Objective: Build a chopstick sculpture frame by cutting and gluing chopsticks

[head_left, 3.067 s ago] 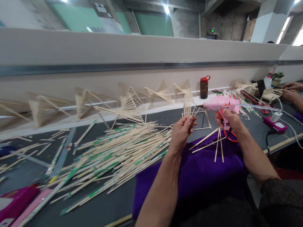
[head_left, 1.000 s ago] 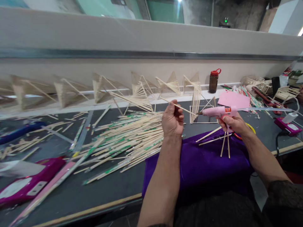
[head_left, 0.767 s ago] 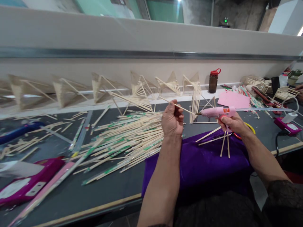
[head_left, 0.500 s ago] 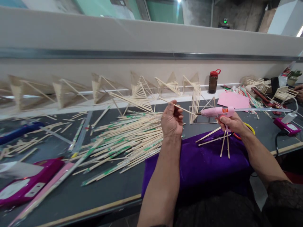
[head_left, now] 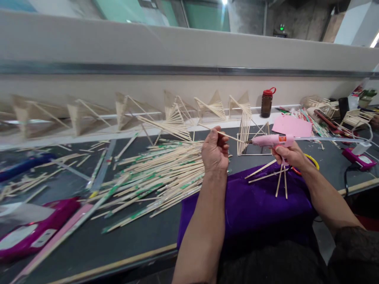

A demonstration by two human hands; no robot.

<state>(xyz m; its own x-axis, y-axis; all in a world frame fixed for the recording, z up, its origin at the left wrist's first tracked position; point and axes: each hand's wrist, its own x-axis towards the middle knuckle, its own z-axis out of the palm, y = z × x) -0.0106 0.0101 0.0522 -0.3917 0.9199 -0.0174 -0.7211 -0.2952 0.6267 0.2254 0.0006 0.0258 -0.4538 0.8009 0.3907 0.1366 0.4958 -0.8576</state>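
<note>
Between the fingertips of my left hand (head_left: pixel 216 152) is a thin wooden stick (head_left: pixel 230 137), slanting down to the right. My right hand (head_left: pixel 287 153) is wrapped round the handle of a pink hot glue gun (head_left: pixel 268 140), and a long clear glue stick (head_left: pixel 328 139) runs out of its back. The gun's nozzle is at the stick's right end; whether they touch I cannot tell. Behind them stands a frame of glued sticks (head_left: pixel 244 126). Several short sticks (head_left: pixel 263 171) lie on the purple cloth (head_left: pixel 251 205) below my right hand.
A heap of wrapped wooden sticks (head_left: pixel 166 173) covers the table left of my left arm. Stick models (head_left: pixel 209 104) line the wall beside a red-capped bottle (head_left: pixel 266 103). Pink paper (head_left: pixel 291 125), scissors with a yellow handle (head_left: pixel 312 161) and magenta devices (head_left: pixel 38 228) lie about.
</note>
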